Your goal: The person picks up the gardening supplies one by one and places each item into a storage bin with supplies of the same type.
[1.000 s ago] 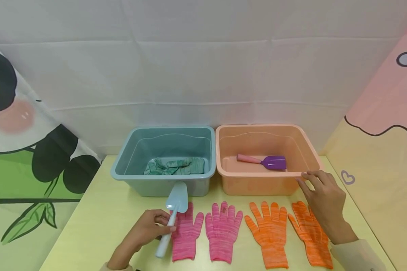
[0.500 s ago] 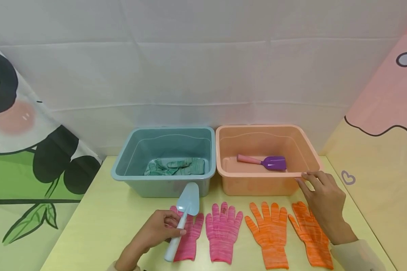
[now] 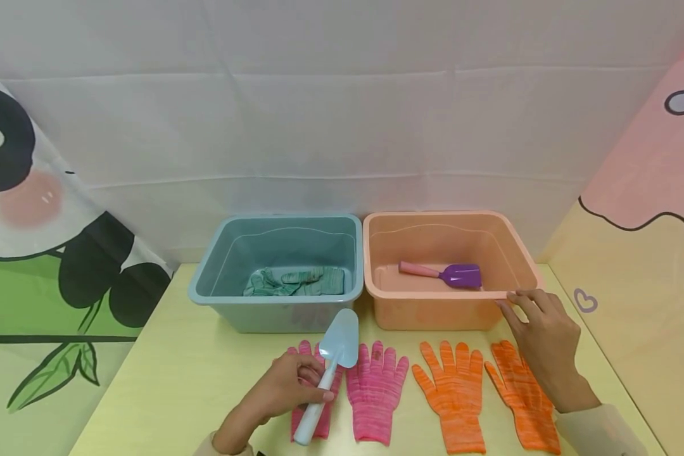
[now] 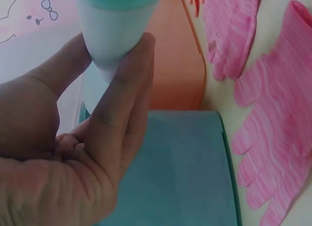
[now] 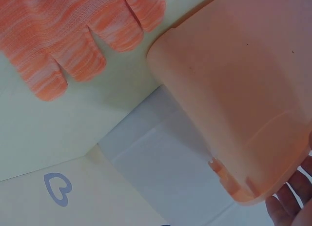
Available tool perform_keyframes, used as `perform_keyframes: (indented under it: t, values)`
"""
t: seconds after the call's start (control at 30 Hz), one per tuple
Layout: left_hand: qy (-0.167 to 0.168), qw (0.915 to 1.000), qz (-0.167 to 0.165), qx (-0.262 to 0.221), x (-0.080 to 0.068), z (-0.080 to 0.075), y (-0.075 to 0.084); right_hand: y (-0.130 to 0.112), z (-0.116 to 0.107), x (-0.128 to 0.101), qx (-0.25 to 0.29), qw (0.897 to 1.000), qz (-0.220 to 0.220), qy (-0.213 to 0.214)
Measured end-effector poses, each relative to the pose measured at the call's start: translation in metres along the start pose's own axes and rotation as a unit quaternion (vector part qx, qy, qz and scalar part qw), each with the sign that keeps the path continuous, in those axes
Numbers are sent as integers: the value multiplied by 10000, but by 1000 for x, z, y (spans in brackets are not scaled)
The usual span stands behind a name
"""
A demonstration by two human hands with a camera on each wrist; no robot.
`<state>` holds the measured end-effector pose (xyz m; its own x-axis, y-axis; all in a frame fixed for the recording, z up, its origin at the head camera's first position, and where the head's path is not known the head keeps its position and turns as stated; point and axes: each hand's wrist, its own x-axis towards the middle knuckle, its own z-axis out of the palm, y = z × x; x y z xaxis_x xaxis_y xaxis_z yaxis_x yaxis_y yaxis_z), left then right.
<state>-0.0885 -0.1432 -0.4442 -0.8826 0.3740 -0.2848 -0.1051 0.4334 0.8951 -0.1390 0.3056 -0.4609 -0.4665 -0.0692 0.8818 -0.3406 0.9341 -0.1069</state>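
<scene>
The left hand (image 3: 287,386) gripped the handle of the pale blue trowel (image 3: 329,364), lifted over the pink gloves (image 3: 374,389), blade pointing toward one o'clock. The right hand (image 3: 541,335) rested its relaxed fingertips on the near corner of the orange tub (image 3: 433,310). A firm grip low on the handle and the blade kept level would likely help it clear the teal tub (image 3: 279,310) rim. The left wrist view showed fingers (image 4: 122,104) wrapped round the handle; the right wrist view showed only the tub's underside and an orange glove (image 5: 73,35).
</scene>
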Motion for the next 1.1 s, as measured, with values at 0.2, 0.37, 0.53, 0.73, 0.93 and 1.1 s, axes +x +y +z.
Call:
perform_keyframes:
  t: [0.2, 0.37, 0.53, 0.73, 0.93, 1.1]
  values:
    - [-243, 9992, 194, -249, 4, 8, 8, 1, -2, -1, -1, 9999, -5, -142]
    - [-340, 9987, 317, -204, 9, 14, 16, 2, 0, -2, -41, 9999, -46, -117]
    - [-383, 9983, 433, 19, 12, 19, 27, 2, 3, -3, -48, 9999, -97, 44]
    - [-490, 9980, 379, 79, 17, 24, 38, 1, 4, -2, -109, 9997, -216, 72]
    - [-527, 9974, 472, 111, 20, 27, 49, 1, 3, -1, -104, 9996, -274, 13]
    - [-551, 9974, 473, -35, 22, 28, 56, 1, 3, -2, -81, 9997, -213, -6]
